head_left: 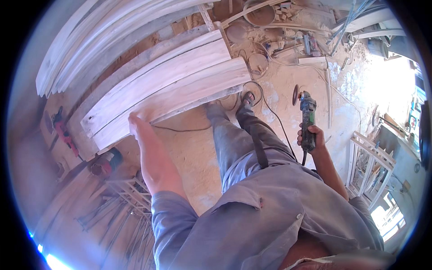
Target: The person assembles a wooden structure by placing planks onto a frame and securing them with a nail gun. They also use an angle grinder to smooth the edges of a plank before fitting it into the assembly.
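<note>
My right hand (310, 136) is wrapped round the body of a dark angle grinder (308, 114). It is held upright over the floor, right of my legs, with its brown disc (295, 95) at the far end and its cord trailing below. My left hand (133, 124) rests at the near edge of pale wooden boards (180, 83) laid side by side on a bench. Glare and haze wash out its fingers, so their shape is hard to make out. Pale dust covers the boards, and dark gaps run between them.
A second, red grinder (65, 135) lies at the bench's left end. Long pale planks (112, 31) are stacked beyond. Cords (274, 117) loop across the dusty floor near my feet. Offcuts (285, 11) lie at the far side; a white wooden frame (371, 157) stands right.
</note>
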A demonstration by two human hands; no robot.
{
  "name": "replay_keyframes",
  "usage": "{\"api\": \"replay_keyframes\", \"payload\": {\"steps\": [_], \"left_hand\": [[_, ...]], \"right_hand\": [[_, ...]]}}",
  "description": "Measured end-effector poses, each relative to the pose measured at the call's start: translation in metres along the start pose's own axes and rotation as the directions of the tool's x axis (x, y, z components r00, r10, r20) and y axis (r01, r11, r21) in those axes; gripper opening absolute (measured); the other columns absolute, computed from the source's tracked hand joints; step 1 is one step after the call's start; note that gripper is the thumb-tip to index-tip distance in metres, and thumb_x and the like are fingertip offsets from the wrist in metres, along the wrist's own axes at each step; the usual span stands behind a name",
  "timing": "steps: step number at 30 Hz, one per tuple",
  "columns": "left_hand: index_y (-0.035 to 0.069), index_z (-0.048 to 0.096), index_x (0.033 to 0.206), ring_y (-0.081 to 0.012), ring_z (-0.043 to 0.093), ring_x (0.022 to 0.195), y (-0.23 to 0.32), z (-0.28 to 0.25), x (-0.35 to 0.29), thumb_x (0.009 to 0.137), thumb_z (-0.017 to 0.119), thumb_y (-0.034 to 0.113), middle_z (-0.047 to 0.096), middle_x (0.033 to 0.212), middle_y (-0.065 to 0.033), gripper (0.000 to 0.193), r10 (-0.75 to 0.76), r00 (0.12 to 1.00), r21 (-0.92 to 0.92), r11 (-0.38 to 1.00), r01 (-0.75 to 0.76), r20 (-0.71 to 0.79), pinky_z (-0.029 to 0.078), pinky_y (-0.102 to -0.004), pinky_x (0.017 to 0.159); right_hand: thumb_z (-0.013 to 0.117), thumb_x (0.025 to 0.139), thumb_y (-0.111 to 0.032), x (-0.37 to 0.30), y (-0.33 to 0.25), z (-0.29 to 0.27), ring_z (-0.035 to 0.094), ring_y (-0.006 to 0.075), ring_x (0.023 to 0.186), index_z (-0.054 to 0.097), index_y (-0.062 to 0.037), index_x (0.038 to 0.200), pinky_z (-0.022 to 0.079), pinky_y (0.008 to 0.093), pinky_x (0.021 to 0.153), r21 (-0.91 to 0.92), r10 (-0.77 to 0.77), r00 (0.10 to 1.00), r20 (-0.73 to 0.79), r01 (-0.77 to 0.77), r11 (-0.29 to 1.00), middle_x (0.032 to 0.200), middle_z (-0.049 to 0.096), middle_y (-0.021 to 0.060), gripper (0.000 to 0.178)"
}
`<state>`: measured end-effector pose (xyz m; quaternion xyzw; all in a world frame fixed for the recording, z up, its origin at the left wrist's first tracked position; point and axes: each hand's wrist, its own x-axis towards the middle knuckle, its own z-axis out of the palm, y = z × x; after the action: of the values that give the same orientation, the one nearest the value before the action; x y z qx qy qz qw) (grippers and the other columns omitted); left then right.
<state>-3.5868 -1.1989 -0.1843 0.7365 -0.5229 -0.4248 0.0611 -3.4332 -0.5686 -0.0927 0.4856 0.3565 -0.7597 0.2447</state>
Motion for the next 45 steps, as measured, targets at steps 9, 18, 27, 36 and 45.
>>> {"api": "replay_keyframes", "payload": {"steps": [9,18,27,36,45], "left_hand": [[0.002,0.029,0.145,-0.0337,0.055,0.114,0.03,0.017,0.029,0.08,0.072,0.034,0.049,0.133,-0.0218,0.084,-0.011,0.988,0.083,0.996,0.024,-0.154,0.045,-0.0481,0.101],[0.006,0.044,0.144,-0.0345,0.058,0.119,0.009,-0.025,0.035,0.087,0.065,0.033,0.05,0.138,-0.0205,0.066,-0.16,0.949,-0.337,0.908,0.249,0.272,0.056,-0.0448,0.091],[0.01,0.056,0.124,-0.0282,0.059,0.106,-0.005,-0.065,0.138,0.086,0.062,0.038,0.056,0.117,-0.012,0.047,0.192,0.92,-0.35,0.934,-0.065,0.342,0.058,-0.0406,0.08],[0.006,0.044,0.133,-0.0243,0.063,0.084,0.178,-0.115,0.0,0.076,0.08,0.01,0.059,0.105,-0.0129,0.068,0.821,0.543,-0.196,0.57,-0.798,0.176,0.058,-0.0375,0.078],[0.012,0.036,0.149,-0.0405,0.042,0.12,0.055,-0.011,-0.158,0.063,0.077,0.013,0.04,0.128,-0.0223,0.095,0.435,-0.206,0.055,-0.516,-0.855,0.876,0.039,-0.0565,0.098]], "right_hand": [[0.062,0.077,-0.025,0.005,0.012,0.014,0.064,0.0313,0.065,0.052,0.0008,0.114,0.054,0.0452,0.059,-0.021,-0.035,0.997,-0.067,0.034,0.999,0.082,0.062,0.0186,0.046],[0.062,0.079,-0.025,-0.004,0.023,0.024,0.066,0.0311,0.066,0.056,-0.0008,0.113,0.056,0.0443,0.06,0.024,-0.087,0.996,-0.025,0.087,0.996,0.082,0.064,0.0173,0.042],[0.063,0.079,-0.024,0.0,0.031,0.027,0.066,0.0289,0.067,0.056,-0.0007,0.112,0.057,0.0432,0.064,0.133,-0.139,0.989,-0.049,0.145,0.981,0.085,0.066,0.0176,0.041],[0.065,0.075,-0.014,0.019,0.042,0.013,0.066,0.0289,0.082,0.055,-0.0004,0.114,0.057,0.0417,0.073,0.228,-0.229,0.969,0.09,0.203,0.952,0.096,0.065,0.0165,0.043],[0.064,0.071,-0.016,0.014,0.039,0.032,0.067,0.0282,0.073,0.055,0.0001,0.115,0.058,0.0404,0.067,0.159,-0.126,0.965,0.231,0.09,0.983,0.089,0.066,0.0159,0.048]]}}
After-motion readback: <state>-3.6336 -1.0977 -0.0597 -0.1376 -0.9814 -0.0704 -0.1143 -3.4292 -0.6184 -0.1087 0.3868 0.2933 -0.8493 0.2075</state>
